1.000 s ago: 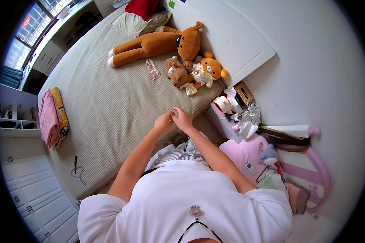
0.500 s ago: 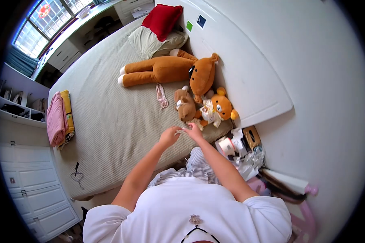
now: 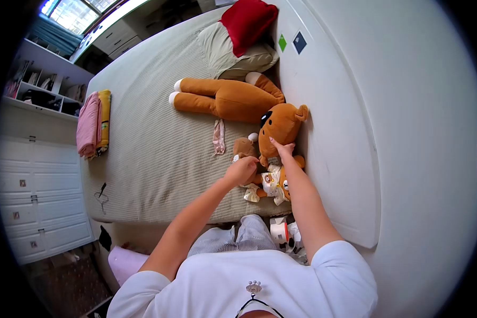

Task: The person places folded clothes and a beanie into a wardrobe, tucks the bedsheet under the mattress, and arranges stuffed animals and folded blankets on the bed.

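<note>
A large brown plush bear (image 3: 241, 100) lies on its back across the bed, its head at the right. My left hand (image 3: 242, 170) is closed, fingertips pinched at the bear's lower ear (image 3: 263, 160). On the lower side of its head rests my right hand (image 3: 284, 149), thumb and fingers spread apart. A smaller brown plush toy (image 3: 244, 146) lies partly hidden behind my left hand. Below the big head, a plush bear in a pale printed outfit (image 3: 273, 183) is partly covered by my right forearm.
A pale pink cloth (image 3: 218, 138) lies on the ribbed bedspread (image 3: 148, 138). Folded pink and yellow bedding (image 3: 90, 124) sits at the left edge. Red (image 3: 248, 24) and pale (image 3: 217, 50) pillows lie at the headboard. A white panel (image 3: 328, 132) borders the right side.
My hands have parted and moved forward from the near bed edge to the large bear's head. The thin pale thing earlier between my fingers no longer shows. The camera view has shifted.
</note>
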Demonstrator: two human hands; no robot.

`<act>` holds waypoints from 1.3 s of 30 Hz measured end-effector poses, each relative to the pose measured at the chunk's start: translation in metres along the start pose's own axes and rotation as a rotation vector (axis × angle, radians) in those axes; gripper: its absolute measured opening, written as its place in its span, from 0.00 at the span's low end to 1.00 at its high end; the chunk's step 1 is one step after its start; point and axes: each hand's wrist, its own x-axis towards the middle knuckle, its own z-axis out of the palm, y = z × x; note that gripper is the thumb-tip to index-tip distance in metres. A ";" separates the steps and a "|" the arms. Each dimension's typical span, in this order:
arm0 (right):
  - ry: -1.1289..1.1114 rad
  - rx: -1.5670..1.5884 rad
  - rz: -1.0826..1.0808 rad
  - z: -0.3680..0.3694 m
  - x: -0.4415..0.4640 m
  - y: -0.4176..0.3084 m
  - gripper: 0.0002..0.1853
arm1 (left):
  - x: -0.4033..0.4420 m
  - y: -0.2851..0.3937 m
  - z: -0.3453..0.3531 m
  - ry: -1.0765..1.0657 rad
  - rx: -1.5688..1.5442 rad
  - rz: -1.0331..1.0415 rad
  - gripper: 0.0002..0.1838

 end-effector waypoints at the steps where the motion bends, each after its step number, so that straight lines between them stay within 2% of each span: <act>1: -0.025 0.013 0.035 0.001 0.001 -0.007 0.70 | 0.001 -0.006 0.002 0.003 -0.012 -0.016 0.14; 3: -0.055 0.041 0.099 -0.008 0.005 -0.024 0.69 | 0.004 -0.020 0.003 0.007 -0.041 -0.027 0.14; 4: 0.045 -0.029 0.133 -0.006 0.005 -0.031 0.64 | 0.006 -0.023 0.002 0.014 -0.024 -0.045 0.14; 7: 0.038 0.066 -0.078 -0.007 0.024 -0.015 0.50 | 0.006 -0.025 0.002 0.024 0.017 -0.086 0.14; 9: 0.068 -0.138 0.005 -0.020 0.009 -0.041 0.40 | 0.010 -0.024 0.003 0.020 0.042 -0.091 0.14; 10: 0.083 -0.240 0.046 -0.026 -0.008 -0.059 0.35 | 0.010 -0.027 0.007 0.027 -0.027 -0.113 0.14; 11: 0.129 -0.280 -0.045 -0.016 -0.004 -0.056 0.28 | 0.012 -0.035 0.013 0.033 -0.097 -0.133 0.14; 12: 0.145 -0.311 -0.115 -0.013 -0.012 -0.065 0.26 | 0.015 -0.043 0.021 0.037 -0.169 -0.153 0.13; 13: 0.165 -0.343 -0.185 -0.014 -0.027 -0.078 0.24 | 0.020 -0.052 0.030 0.087 -0.370 -0.257 0.14; 15: 0.126 0.066 -0.468 -0.022 -0.060 -0.100 0.23 | 0.027 -0.068 0.042 0.180 -0.774 -0.463 0.15; 16: -0.002 0.293 -0.528 -0.024 -0.067 -0.103 0.19 | 0.025 -0.065 0.032 0.175 -0.943 -0.569 0.20; 17: -0.190 0.536 -0.557 -0.026 -0.073 -0.104 0.15 | 0.022 -0.060 0.028 0.198 -0.985 -0.607 0.26; 19: -0.438 0.795 -0.452 -0.050 -0.113 -0.122 0.11 | 0.013 -0.072 0.026 0.168 -1.237 -0.605 0.33; 21: -0.539 0.893 -0.378 -0.068 -0.132 -0.120 0.15 | -0.005 -0.066 0.009 -0.022 -1.595 -0.322 0.36; 23: -0.662 0.948 -0.272 -0.089 -0.148 -0.120 0.19 | -0.015 -0.060 -0.009 -0.063 -1.888 -0.223 0.41; 25: -0.795 0.946 -0.126 -0.119 -0.164 -0.116 0.25 | -0.018 -0.059 -0.018 0.054 -2.143 -0.355 0.47; 26: -0.830 0.943 -0.103 -0.119 -0.158 -0.101 0.31 | -0.013 -0.067 -0.020 0.014 -2.222 -0.410 0.50; 29: -0.964 0.782 -0.072 -0.141 -0.180 -0.107 0.36 | 0.016 -0.053 -0.027 0.122 -2.013 -0.272 0.49; 32: -0.969 0.612 -0.182 -0.142 -0.201 -0.115 0.42 | 0.044 -0.067 -0.015 0.060 -2.096 -0.303 0.46; 34: -0.990 0.458 -0.253 -0.134 -0.215 -0.125 0.45 | 0.048 -0.055 -0.021 -0.077 -2.173 -0.152 0.43; 37: -1.005 0.359 -0.320 -0.127 -0.213 -0.143 0.47 | 0.073 -0.085 -0.023 -0.146 -2.194 -0.025 0.37; 39: -0.988 0.401 -0.357 -0.125 -0.201 -0.173 0.48 | 0.098 -0.106 -0.037 -0.022 -2.150 0.006 0.37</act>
